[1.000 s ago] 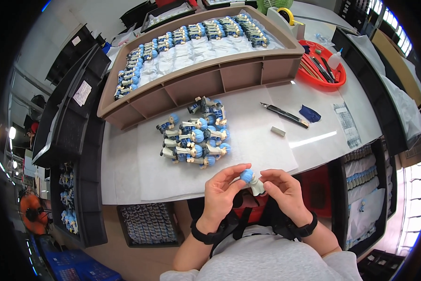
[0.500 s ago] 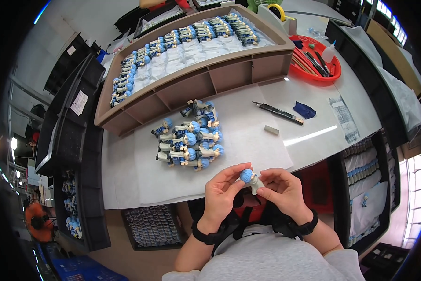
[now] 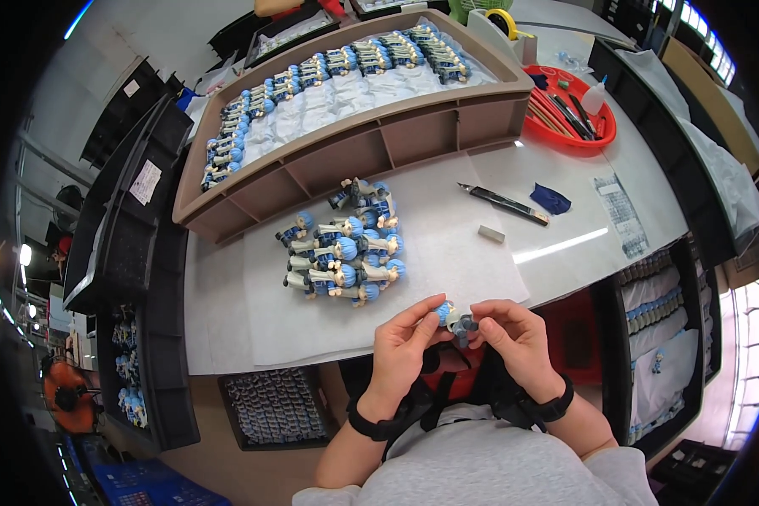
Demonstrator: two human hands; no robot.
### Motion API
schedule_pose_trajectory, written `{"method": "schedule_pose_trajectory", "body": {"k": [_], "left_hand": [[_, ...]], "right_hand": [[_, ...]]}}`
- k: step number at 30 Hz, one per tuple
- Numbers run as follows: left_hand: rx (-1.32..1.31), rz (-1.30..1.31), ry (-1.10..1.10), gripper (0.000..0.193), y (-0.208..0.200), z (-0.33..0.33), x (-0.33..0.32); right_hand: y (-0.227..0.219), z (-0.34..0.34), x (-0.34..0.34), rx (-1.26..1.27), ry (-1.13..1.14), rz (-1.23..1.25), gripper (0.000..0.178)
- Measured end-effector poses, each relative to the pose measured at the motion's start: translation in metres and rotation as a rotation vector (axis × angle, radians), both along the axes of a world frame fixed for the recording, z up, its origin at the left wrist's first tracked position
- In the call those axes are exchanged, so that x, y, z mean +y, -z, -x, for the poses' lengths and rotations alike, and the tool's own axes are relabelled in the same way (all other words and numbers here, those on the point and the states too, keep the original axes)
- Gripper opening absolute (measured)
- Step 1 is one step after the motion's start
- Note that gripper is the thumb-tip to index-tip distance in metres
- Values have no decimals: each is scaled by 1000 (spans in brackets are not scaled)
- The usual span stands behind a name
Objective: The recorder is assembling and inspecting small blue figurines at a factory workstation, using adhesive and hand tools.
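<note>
A small blue-haired figurine (image 3: 452, 319) is held between both hands at the table's front edge. My left hand (image 3: 405, 341) pinches its head end between thumb and fingers. At the other end, the fingertips of my right hand (image 3: 514, 337) close on its dark grey feet. Ahead and to the left lies a pile of similar figurines (image 3: 345, 249), with blue hair and pale coats, on a white sheet (image 3: 447, 261). A large brown tray (image 3: 329, 160) behind them holds rows of the same figurines on white padding.
A craft knife (image 3: 506, 203), a grey block (image 3: 491, 234) and a dark blue scrap (image 3: 550, 199) lie to the right. Beyond them sits a red basket (image 3: 578, 139) with pens and a small bottle. Dark crates (image 3: 156, 337) flank the table on the left; stacked trays (image 3: 662, 337) stand at right.
The figurine has been turned in my fingers, so its dark feet now face up toward me. My hands stay in nearly the same place.
</note>
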State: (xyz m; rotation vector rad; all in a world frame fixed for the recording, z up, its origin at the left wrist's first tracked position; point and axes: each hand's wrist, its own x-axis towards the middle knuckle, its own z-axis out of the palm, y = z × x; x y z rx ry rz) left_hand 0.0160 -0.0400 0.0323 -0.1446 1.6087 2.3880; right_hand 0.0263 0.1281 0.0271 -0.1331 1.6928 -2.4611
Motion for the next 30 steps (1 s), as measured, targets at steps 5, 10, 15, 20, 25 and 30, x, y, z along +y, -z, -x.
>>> {"method": "schedule_pose_trajectory", "body": {"k": [5,10,15,20,25,30], "left_hand": [[-42,-4,2,27,0,-1,-1],[-41,29,1,28,0,-1,0],[-70,-12,15,30,-1,0,2],[50,-28,62,37,-1,-2,6],[15,-13,32,40,-3,-2,9],[7,-2,20,38,-3,-2,9]], "right_hand": [[0,-1,-2,-9,2,-2,24],[2,-1,2,-67,-7,-20,24],[0,-2,4,-82,-10,-1,23],[2,-1,5,-35,-8,48,22],[3,-2,6,-46,-4,43,22],[5,-1,5,-37,-11,37,22]]}}
